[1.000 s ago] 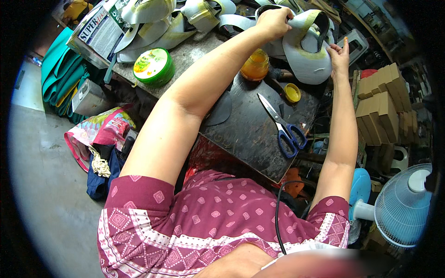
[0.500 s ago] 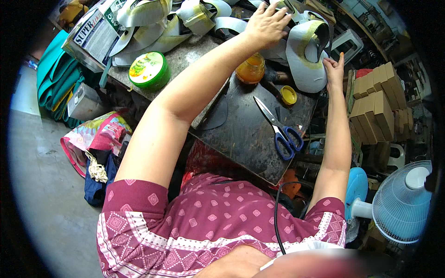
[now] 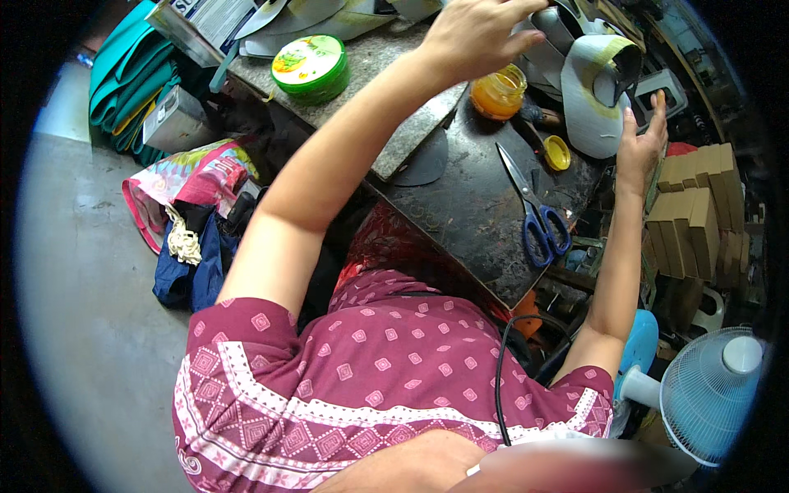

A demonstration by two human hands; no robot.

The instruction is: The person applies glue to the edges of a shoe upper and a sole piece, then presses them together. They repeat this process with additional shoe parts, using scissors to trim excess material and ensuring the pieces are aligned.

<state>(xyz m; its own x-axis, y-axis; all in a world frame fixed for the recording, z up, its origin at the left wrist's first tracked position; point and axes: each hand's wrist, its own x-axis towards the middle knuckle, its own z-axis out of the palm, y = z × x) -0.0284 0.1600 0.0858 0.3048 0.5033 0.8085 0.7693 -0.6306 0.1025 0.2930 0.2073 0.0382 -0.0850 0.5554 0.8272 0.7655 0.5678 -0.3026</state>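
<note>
At the table's far side, white-grey shoe uppers (image 3: 588, 123) with yellowish stains lie in a cluster. My right hand (image 3: 641, 152) is beside the right-hand upper, its fingers stretched out and apart; whether the thumb touches the edge, I cannot tell. My left hand (image 3: 477, 41) reaches over the far middle with thumb and fingers spread, partly cut off by the top edge, close to a grey upper (image 3: 559, 33). Below it stands an open glass jar (image 3: 498, 94) of orange-yellow stuff. Its yellow lid (image 3: 557, 154) lies nearby, and blue-handled scissors (image 3: 536, 209) rest on the dark tabletop (image 3: 460, 222).
A round green tub (image 3: 311, 70) stands on the grey slab (image 3: 394, 148) at left. More uppers (image 3: 329, 29) are heaped behind it. Small brown cartons (image 3: 690, 209) are stacked at right, above a blue-and-white fan (image 3: 711, 394). Bags (image 3: 193, 222) lie on the floor at left.
The view has shifted, so the table appears farther right. My left hand has come nearer and leftward relative to the jar. My right hand's fingers have spread beside the upper.
</note>
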